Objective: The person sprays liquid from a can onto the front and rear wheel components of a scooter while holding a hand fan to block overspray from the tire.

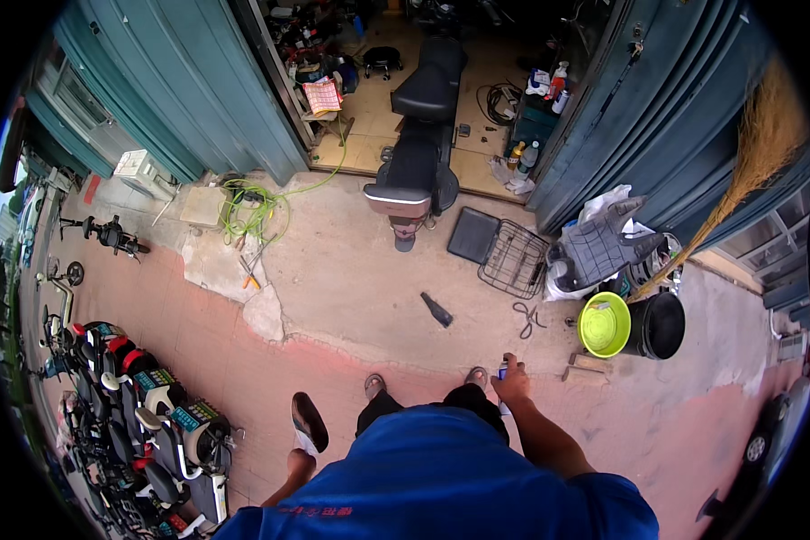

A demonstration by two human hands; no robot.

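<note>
My left hand [301,463] is closed on the lower end of a long rounded piece [309,421], dark and glossy with a pale edge; its kind is unclear. Out to the right, my right hand [512,382] grips a slim spray can [502,370] with blue on it, a finger near its top. Most of the can is hidden behind the hand. A small dark part [436,310] lies on the concrete ahead of my feet. Beyond it, a motor scooter [416,171] stands in the doorway, its rear toward me.
At right are a wire basket [513,259], a flat black panel [473,235], a yellow-green bucket [603,325], a black bucket [664,326] and a straw broom [738,180]. A green hose [254,209] lies coiled at left. Several parked scooters [153,423] crowd the lower left.
</note>
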